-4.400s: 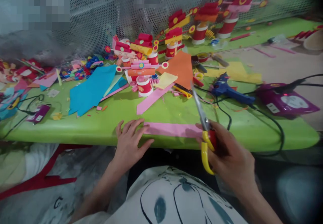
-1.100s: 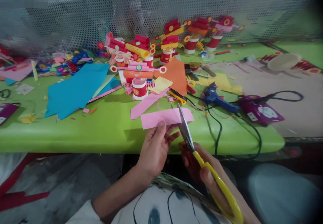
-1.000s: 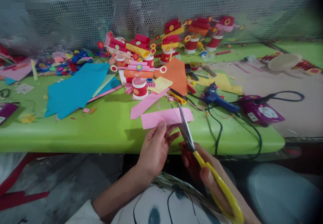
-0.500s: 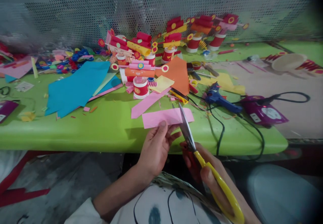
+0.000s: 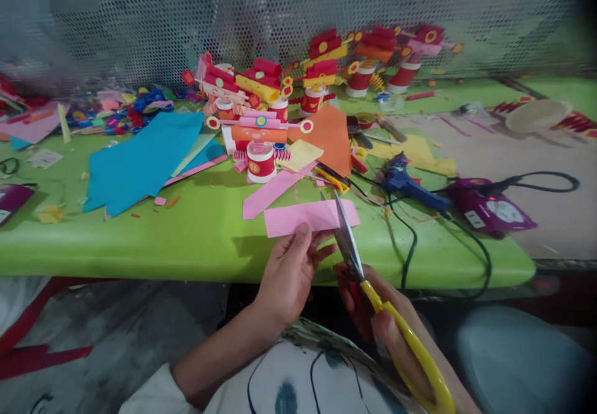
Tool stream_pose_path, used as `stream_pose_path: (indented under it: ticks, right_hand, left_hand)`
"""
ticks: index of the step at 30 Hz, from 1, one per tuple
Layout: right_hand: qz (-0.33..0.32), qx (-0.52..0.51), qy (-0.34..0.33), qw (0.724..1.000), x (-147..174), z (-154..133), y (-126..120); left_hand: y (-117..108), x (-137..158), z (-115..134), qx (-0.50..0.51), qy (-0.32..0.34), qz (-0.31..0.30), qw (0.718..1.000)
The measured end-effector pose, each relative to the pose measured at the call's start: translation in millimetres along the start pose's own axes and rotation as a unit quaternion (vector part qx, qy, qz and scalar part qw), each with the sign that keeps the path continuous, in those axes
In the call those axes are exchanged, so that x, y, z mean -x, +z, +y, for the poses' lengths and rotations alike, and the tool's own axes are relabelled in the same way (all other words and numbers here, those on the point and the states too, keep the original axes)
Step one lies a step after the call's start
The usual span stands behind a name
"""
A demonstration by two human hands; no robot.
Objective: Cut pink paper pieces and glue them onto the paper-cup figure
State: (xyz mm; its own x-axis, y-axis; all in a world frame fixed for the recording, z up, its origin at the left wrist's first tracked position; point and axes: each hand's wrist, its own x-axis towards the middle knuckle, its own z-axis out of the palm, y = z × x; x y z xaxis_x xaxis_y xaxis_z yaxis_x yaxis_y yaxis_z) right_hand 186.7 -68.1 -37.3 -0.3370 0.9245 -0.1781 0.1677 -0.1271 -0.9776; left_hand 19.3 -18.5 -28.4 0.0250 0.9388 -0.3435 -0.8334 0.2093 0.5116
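Between the thumb and fingers of my left hand (image 5: 291, 271) is a strip of pink paper (image 5: 298, 216), held just above the front of the green table. My right hand (image 5: 387, 314) grips yellow-handled scissors (image 5: 405, 330). Their blades are parted around the right part of the strip, one in front of it and the other showing its tip behind. Beyond the strip lies another pink paper piece (image 5: 268, 193) with a pointed end. A small red and white paper cup figure (image 5: 261, 162) with pink coiled arms stands behind that.
A blue glue gun (image 5: 410, 181) and a purple device (image 5: 489, 206) with black cords lie at the right. Blue paper sheets (image 5: 144, 159) and orange paper (image 5: 326, 137) cover parts of the green table (image 5: 186, 249). Several paper figures line the back, before a perforated metal panel (image 5: 233, 16).
Hardly anything differs. The whole view has shifted very slightly; both hands, the pink strip and the parted scissors keep about the same places relative to each other.
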Motion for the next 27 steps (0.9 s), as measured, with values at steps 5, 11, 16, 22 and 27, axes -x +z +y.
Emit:
stream_pose_path:
  ticks: [5,11,16,22,27]
  right_hand:
    - [-0.004,0.000,-0.001,1.000,-1,5,-1]
    - [0.002,-0.009,0.000,1.000,0,3,0]
    - [0.009,-0.011,0.015,1.000,0,0,0]
    - [0.019,-0.013,0.026,0.999,4,4,-5]
    - [0.021,-0.003,0.027,0.999,9,12,-8]
  left_hand:
    - [0,-1,1,-0.003,-0.002,0.001,1.000]
    - [1,-2,2,-0.001,-0.003,-0.010,1.000]
    - [0,-1,3,-0.001,-0.007,-0.013,1.000]
    - [-2,-2,6,-0.011,-0.011,-0.017,1.000]
    - [-6,-4,5,-0.048,-0.002,-0.020,0.999]
